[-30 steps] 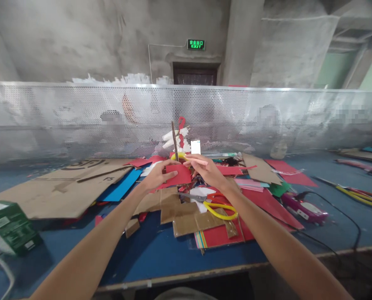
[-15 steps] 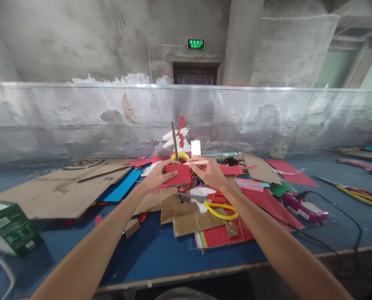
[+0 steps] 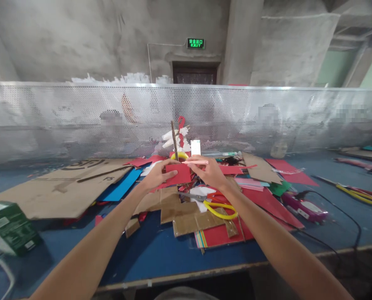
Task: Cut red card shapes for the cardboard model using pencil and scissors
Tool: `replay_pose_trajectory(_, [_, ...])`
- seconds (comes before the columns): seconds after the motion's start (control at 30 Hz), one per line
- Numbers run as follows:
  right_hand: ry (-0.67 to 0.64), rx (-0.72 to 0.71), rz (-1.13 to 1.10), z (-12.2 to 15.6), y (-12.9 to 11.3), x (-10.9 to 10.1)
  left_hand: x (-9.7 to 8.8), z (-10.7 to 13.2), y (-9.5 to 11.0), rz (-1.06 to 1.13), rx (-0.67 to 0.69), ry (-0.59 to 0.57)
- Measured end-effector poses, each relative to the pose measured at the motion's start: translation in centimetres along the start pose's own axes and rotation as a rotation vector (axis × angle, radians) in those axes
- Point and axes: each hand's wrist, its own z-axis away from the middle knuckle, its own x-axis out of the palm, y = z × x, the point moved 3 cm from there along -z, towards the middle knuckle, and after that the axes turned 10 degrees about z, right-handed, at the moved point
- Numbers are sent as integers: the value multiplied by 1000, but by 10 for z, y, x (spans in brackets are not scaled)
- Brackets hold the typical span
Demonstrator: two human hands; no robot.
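Note:
A piece of red paper [image 3: 180, 174] is held up in front of me by my left hand [image 3: 154, 174], with the thumb across its near face and the fingers along its left and top edge. In my right hand [image 3: 212, 173] is a slim pale pink pen [image 3: 196, 162], pinched almost level. The pen's left end meets the paper's upper edge; I cannot make out its tip or any mark. Just behind stand a thin brown cardboard strip [image 3: 174, 139] and a yellow ring [image 3: 180, 156]. Below the right hand lie scissors with yellow and red handles [image 3: 220, 210].
Cardboard scraps [image 3: 188, 218] and red sheets [image 3: 267, 204] spread around my hands. A large cardboard sheet [image 3: 79, 191] and green box [image 3: 12, 227] are on the left. A purple device [image 3: 307, 208] with a black cable and more scissors [image 3: 354, 193] lie right. A perforated metal screen [image 3: 142, 112] stands behind.
The pen's left end has shifted slightly to the left along the red paper's upper edge. My left hand and the paper stay almost in place.

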Motion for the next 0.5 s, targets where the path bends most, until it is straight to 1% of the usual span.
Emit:
replay_pose_trajectory(0.13, [-19,-17,7,0,-1,1,0,0,0,-14,9,11])
replay_pose_trajectory(0.5, [-3,-15,23,1,-1,1,-2,-1,-2,-58,41,7])
